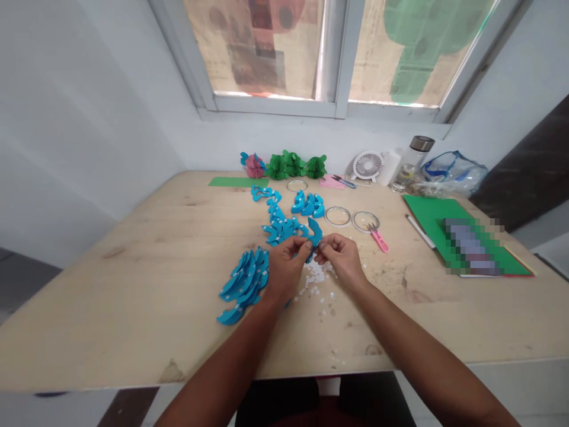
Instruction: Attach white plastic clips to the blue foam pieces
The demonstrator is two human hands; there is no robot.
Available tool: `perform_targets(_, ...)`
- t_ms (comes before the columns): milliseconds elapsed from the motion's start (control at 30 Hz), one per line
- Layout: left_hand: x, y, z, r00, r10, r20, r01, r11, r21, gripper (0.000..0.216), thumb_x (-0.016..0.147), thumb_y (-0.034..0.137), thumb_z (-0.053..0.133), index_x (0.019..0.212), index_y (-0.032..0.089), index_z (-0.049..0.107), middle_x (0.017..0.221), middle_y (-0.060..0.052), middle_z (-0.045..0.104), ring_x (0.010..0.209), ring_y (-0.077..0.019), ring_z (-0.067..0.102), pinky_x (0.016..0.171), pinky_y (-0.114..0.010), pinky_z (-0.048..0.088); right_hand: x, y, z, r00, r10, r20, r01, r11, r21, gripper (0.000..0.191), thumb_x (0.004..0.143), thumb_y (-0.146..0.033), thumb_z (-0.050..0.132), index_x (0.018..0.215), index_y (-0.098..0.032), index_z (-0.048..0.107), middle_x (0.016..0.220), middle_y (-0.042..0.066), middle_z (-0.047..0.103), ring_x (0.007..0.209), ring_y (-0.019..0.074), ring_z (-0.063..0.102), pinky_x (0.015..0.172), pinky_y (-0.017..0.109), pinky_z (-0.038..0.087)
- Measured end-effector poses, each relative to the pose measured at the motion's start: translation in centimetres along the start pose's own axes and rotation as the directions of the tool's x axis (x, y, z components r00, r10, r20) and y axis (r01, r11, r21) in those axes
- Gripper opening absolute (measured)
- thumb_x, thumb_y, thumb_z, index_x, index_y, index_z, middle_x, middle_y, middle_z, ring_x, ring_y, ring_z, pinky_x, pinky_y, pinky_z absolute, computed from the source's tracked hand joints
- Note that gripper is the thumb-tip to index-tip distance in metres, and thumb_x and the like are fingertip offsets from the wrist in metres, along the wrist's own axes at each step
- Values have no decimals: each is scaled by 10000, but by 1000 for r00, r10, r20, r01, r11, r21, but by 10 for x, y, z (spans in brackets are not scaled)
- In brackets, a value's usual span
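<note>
Between my hands, above the table, is a curved blue paper cutout (315,230). My left hand (291,258) pinches its left side with thumb and forefinger. From the right, my right hand (338,254) pinches the lower right part of the same cutout, fingertips close to the left ones. Beside my left hand lies a stack of blue paper cutouts (244,276) dotted with small white squares. Another pile of blue cutouts (282,230) sits just beyond my hands. Small white paper bits (316,276) are scattered beneath them.
Rolls of tape (338,216), pink-handled snips (379,238) and folded blue pieces (307,203) lie farther back. Green paper ornaments (292,164), a small fan (367,165) and a bottle (412,163) stand by the wall. A green folder (438,216) lies at right, beside a pen (420,230).
</note>
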State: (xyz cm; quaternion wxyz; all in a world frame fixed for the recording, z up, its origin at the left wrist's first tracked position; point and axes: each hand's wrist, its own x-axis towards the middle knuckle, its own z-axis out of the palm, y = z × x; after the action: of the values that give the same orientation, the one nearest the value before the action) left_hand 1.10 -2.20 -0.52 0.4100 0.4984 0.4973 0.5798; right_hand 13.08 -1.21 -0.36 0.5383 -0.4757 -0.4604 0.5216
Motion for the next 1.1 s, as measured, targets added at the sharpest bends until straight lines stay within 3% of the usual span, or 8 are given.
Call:
perform_targets(600, 1, -2, 1, 999, 7, -41, -8, 1000, -21, 120, 682, 274, 620, 664, 155, 623, 601, 23, 591, 566, -105, 507, 569, -222, 404, -1, 0, 1, 1000, 7, 16, -8, 999, 53, 54, 647, -214, 610, 644, -163, 593, 582, 0, 648, 479, 107, 586, 480, 217, 473)
perform_targets(733, 1, 0, -1, 990, 137, -30, -132, 982, 134, 119, 723, 266, 579, 723, 163, 639, 696, -2, 644, 649, -131, 566, 627, -238, 431, -2, -2, 1, 1000, 11, 19, -12, 999, 52, 82, 646, -238, 629, 660, -161, 606, 616, 13, 659, 539, 127, 616, 491, 220, 471)
perform_targets(900, -1, 4, -3, 944, 329, 12, -309, 874, 376, 105, 750, 223, 540, 752, 180, 636, 747, -13, 666, 695, -144, 595, 672, -251, 448, -1, -1, 0, 1000, 3, 12, -3, 1000, 17, 90, 640, -249, 642, 651, -162, 622, 602, 8, 647, 568, 133, 617, 506, 222, 468)
perform_targets(1100, -2, 0, -2, 886, 459, 62, -432, 771, 468, 95, 770, 217, 533, 762, 182, 621, 777, -28, 664, 731, -147, 609, 694, -260, 460, 0, 1, -1, 1000, -3, 11, 3, 1000, 22, 77, 624, -242, 648, 633, -167, 635, 557, -14, 626, 487, 103, 559, 500, 225, 459)
